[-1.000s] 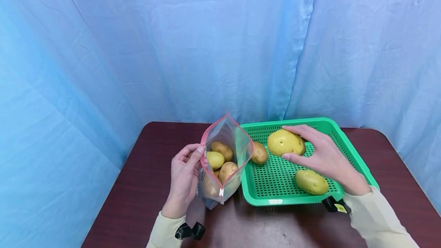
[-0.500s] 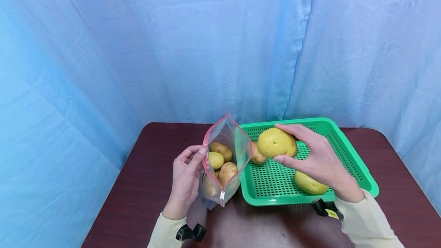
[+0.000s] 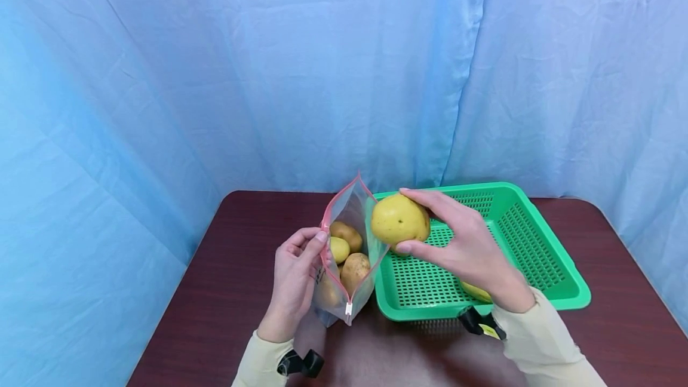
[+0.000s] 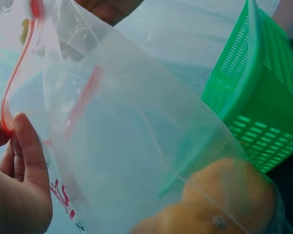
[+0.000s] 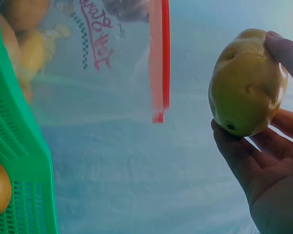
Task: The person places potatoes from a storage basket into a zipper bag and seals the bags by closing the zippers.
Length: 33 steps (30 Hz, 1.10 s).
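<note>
A clear zip bag (image 3: 371, 279) with a red-edged mouth stands upright on the table, its top spread wide. Several potatoes (image 3: 355, 270) lie inside it. My left hand (image 3: 295, 273) pinches the left edge of the mouth between thumb and fingers, as the left wrist view also shows. In my right hand (image 3: 473, 249) a large yellow potato (image 3: 399, 220) is held between thumb and fingertips, just right of the bag's mouth and overlapping its right edge in the head view. The right wrist view shows this potato (image 5: 246, 83) apart from the bag's red strip (image 5: 159, 58).
A green perforated basket (image 3: 559, 255) sits right of the bag, close against it. One potato (image 3: 475, 291) in it is partly hidden under my right wrist, another mostly behind the held potato. The dark table (image 3: 242, 243) extends left; blue curtains (image 3: 322, 76) hang behind.
My right hand has carried the yellow potato leftward from over the basket to the bag's right edge. The left hand and bag mouth have shifted slightly right.
</note>
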Each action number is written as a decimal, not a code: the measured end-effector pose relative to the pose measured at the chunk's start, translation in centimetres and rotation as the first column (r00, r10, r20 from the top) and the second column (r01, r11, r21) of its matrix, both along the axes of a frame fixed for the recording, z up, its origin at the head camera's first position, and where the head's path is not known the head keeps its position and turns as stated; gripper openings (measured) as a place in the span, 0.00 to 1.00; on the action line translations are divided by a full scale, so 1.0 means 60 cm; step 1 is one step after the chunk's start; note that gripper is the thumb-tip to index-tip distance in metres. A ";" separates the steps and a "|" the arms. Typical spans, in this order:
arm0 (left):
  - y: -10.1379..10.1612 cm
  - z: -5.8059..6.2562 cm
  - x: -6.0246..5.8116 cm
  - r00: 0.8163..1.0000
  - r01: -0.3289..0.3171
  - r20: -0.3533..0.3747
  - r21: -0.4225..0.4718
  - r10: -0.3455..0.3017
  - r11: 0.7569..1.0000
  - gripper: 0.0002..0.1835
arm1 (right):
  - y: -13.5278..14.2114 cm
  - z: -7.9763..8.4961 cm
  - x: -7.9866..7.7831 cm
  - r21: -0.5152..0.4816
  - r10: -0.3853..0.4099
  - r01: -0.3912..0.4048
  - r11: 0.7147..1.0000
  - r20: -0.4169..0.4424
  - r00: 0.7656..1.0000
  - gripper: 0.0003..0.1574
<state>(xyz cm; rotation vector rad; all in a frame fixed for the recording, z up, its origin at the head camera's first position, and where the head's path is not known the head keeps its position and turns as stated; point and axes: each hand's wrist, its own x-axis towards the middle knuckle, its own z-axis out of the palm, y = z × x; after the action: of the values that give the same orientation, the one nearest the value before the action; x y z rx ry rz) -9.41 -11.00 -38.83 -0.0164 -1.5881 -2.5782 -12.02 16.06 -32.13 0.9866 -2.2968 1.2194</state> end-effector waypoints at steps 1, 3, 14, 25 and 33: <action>0.001 0.000 0.000 1.000 0.002 0.000 -0.001 -0.002 1.000 0.02 | -0.004 0.000 0.000 -0.004 0.009 -0.009 1.000 0.006 1.000 0.50; 0.002 -0.001 0.000 1.000 0.006 0.001 -0.003 -0.006 1.000 0.02 | -0.013 -0.001 -0.001 -0.003 0.021 -0.021 1.000 0.008 1.000 0.49; 0.001 -0.004 0.003 1.000 0.012 0.023 -0.005 -0.012 1.000 0.02 | -0.060 -0.024 -0.014 0.027 0.077 -0.075 0.997 -0.091 0.993 0.45; -0.001 -0.003 0.004 0.999 0.000 0.033 -0.002 0.000 1.000 0.02 | -0.080 -0.042 -0.025 0.190 0.115 -0.084 0.978 -0.161 0.980 0.49; -0.006 0.000 0.005 0.999 -0.017 0.035 0.011 0.017 1.000 0.03 | -0.087 -0.032 -0.026 0.329 0.093 -0.041 0.943 -0.142 0.985 0.47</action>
<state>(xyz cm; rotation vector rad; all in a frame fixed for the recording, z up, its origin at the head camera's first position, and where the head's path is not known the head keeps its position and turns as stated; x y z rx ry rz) -9.11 -11.35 -38.81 0.0436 -1.5783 -2.5882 -13.57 10.83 -34.04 1.2342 -2.4000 0.7651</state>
